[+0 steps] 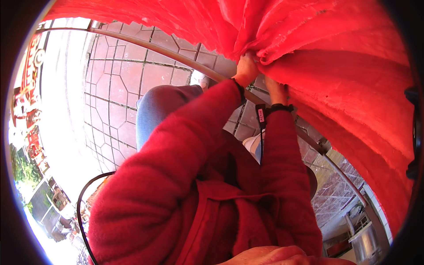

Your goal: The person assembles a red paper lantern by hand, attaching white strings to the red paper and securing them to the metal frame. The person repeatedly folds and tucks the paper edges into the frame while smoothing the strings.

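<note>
A large sheet of bright red fabric [344, 75] fills the upper right, its folds drawn together into a gathered bunch. My left hand [247, 70] is closed on that gathered edge, knuckles up. Just below and to the right, my right hand [275, 92] reaches up under the fabric. The cloth hides its fingers, so their grip does not show. Both forearms wear fuzzy red sleeves, with a dark band at each wrist. A small black device [261, 115] with a cable sits at my right wrist.
A brown metal bar [154, 47] slants beneath my wrists, from upper left to lower right. Paving tiles [119, 75] cover the ground. My bent knee [152, 106] in blue denim is left of centre. A shiny metal pot [365, 244] stands at the lower right.
</note>
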Action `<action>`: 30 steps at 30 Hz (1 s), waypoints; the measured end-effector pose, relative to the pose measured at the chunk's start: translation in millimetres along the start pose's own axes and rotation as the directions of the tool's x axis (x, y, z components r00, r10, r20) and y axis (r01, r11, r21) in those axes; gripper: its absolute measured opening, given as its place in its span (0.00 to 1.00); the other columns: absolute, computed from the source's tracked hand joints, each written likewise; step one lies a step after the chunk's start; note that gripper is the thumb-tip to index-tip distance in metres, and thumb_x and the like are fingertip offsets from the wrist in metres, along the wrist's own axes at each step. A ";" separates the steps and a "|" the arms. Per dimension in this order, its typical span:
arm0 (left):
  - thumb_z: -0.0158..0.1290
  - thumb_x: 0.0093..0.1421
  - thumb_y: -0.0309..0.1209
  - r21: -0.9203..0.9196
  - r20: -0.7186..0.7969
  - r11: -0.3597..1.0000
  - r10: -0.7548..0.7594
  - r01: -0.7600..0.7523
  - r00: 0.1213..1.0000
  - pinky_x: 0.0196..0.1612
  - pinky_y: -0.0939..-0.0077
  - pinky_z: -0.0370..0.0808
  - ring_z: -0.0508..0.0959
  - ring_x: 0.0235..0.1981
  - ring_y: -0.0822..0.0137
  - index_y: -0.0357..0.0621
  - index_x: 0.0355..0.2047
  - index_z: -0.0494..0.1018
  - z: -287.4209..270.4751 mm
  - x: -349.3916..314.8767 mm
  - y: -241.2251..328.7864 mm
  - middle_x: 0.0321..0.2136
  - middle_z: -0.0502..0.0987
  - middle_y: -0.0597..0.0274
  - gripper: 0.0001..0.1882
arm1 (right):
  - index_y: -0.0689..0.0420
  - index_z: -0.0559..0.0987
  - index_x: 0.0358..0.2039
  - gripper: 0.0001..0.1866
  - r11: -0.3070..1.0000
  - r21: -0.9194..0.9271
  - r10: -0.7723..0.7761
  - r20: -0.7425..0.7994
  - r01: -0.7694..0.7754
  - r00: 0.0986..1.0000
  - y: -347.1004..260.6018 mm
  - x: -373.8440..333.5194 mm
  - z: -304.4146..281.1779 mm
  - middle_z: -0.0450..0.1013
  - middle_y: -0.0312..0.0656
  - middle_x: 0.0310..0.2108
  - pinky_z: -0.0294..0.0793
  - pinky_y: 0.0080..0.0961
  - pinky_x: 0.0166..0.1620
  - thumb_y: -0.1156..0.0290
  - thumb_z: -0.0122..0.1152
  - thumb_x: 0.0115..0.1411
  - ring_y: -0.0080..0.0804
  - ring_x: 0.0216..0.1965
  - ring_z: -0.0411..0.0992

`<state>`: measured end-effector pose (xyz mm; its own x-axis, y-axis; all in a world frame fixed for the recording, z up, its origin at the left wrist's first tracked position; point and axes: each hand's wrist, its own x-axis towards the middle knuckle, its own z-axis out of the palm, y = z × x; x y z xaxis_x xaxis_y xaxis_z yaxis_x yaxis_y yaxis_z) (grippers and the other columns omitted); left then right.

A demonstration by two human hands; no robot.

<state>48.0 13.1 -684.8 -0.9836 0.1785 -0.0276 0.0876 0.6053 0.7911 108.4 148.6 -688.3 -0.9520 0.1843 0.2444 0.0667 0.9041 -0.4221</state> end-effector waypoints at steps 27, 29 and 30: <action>0.57 0.59 0.49 -0.471 0.102 0.882 0.084 -0.026 0.991 0.61 0.65 0.68 0.72 0.59 0.59 0.49 0.58 0.71 32.3 32.5 -31.9 0.56 0.75 0.55 0.30 | 0.57 0.75 0.50 0.22 1.000 -0.012 0.028 0.007 -0.028 1.000 40.1 -6.8 48.2 0.72 0.52 0.53 0.68 0.38 0.56 0.54 0.48 0.65 0.48 0.54 0.69; 0.55 0.60 0.51 -0.457 0.136 0.889 0.071 -0.001 0.988 0.59 0.63 0.70 0.74 0.57 0.57 0.51 0.59 0.71 15.3 32.5 -23.7 0.56 0.75 0.56 0.30 | 0.58 0.75 0.48 0.20 0.942 -0.333 0.128 0.226 -0.047 0.966 44.2 -6.7 39.5 0.74 0.51 0.52 0.70 0.38 0.54 0.56 0.47 0.65 0.47 0.52 0.71; 0.57 0.59 0.51 -0.328 0.140 0.944 0.084 -0.034 0.987 0.56 0.62 0.72 0.75 0.56 0.56 0.52 0.57 0.72 6.0 34.0 -19.4 0.53 0.77 0.55 0.29 | 0.59 0.75 0.46 0.19 0.922 -0.353 0.267 0.275 -0.162 0.924 45.1 -9.0 34.6 0.74 0.52 0.50 0.70 0.38 0.53 0.57 0.47 0.66 0.48 0.50 0.71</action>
<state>13.8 12.1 -704.7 -0.9410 0.3352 -0.0460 0.0645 0.3114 0.9481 109.6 174.5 -739.7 -0.9435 0.3059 -0.1270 0.3208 0.9395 -0.1202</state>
